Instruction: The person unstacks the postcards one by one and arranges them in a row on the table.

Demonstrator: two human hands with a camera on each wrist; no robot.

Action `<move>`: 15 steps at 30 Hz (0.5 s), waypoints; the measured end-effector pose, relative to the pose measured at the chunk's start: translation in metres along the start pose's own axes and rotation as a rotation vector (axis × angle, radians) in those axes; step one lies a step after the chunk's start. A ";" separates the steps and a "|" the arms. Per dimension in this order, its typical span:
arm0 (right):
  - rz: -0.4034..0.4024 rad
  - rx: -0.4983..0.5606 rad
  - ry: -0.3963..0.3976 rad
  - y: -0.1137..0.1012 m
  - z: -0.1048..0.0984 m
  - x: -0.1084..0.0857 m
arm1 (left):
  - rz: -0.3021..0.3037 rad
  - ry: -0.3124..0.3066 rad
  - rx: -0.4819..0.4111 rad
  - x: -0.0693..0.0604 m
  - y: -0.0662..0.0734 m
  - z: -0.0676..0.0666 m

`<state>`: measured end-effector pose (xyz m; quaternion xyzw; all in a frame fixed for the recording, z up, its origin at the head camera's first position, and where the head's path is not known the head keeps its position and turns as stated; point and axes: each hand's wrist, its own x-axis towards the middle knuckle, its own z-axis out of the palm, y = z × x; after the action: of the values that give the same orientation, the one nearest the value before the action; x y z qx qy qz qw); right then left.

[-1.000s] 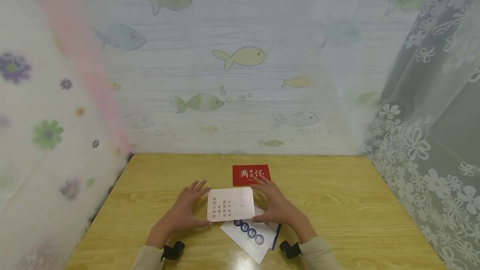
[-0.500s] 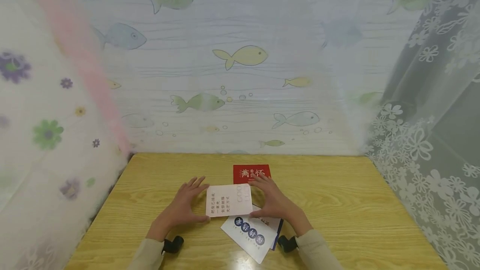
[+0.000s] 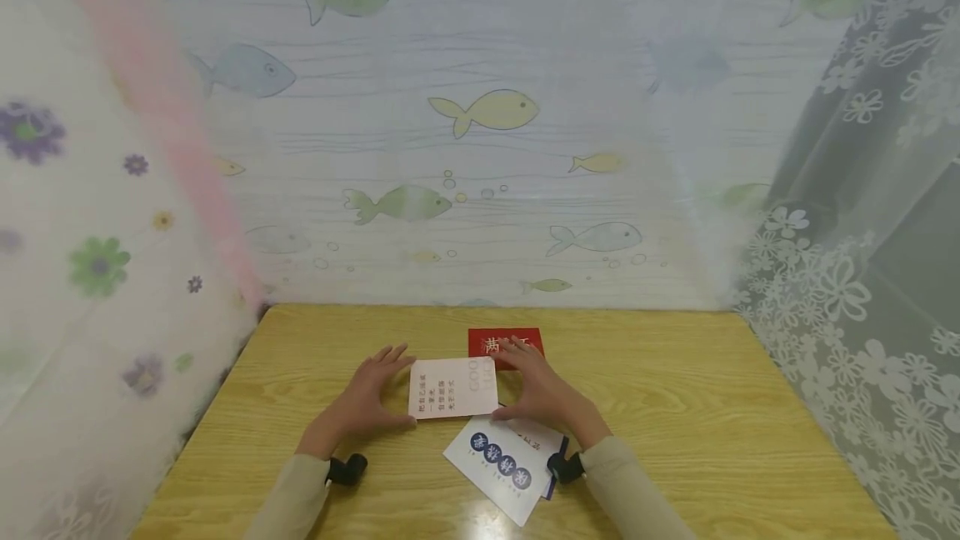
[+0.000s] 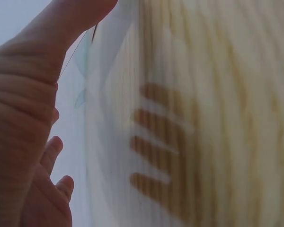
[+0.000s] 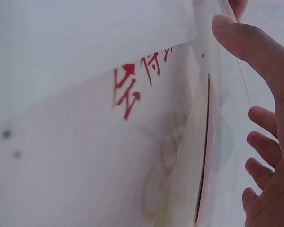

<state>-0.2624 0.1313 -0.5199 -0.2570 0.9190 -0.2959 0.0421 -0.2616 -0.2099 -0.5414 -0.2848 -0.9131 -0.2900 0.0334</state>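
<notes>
A pale pink card with lines of dark characters and faint lettering is held level above the table, long side across. My left hand pinches its left end, thumb at the near corner and a fingertip at the far one. In the same way my right hand grips the right end. The right wrist view shows the right thumb and fingers on either side of the card's thin edge. Behind it lies a red card with white characters, partly covered by the right fingers.
Nearer me, a white card with blue circles lies askew over another white card with red characters. The wooden table meets a fish-print curtain at its back edge. Lace hangs at the right.
Both hands have moved the pink card slightly away from me and a little left, uncovering more of the white cards. The right fingers now cover more of the red card.
</notes>
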 end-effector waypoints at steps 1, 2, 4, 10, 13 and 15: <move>0.008 0.003 -0.002 0.000 0.000 0.002 | -0.007 -0.005 -0.007 0.001 -0.002 0.000; 0.017 0.005 -0.005 0.000 0.000 0.003 | -0.011 -0.007 -0.011 0.002 -0.003 -0.001; 0.035 0.008 -0.013 0.000 0.000 0.007 | -0.020 -0.012 -0.024 0.004 -0.005 -0.003; 0.029 0.009 -0.029 0.005 0.002 0.020 | -0.026 -0.017 -0.036 0.011 -0.013 -0.007; 0.033 0.005 -0.033 0.008 0.003 0.027 | -0.033 -0.025 -0.031 0.015 -0.017 -0.008; 0.040 0.007 -0.037 0.009 0.003 0.031 | -0.035 -0.028 -0.027 0.017 -0.019 -0.009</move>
<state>-0.2927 0.1206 -0.5257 -0.2440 0.9221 -0.2933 0.0656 -0.2871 -0.2195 -0.5398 -0.2731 -0.9142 -0.2991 0.0118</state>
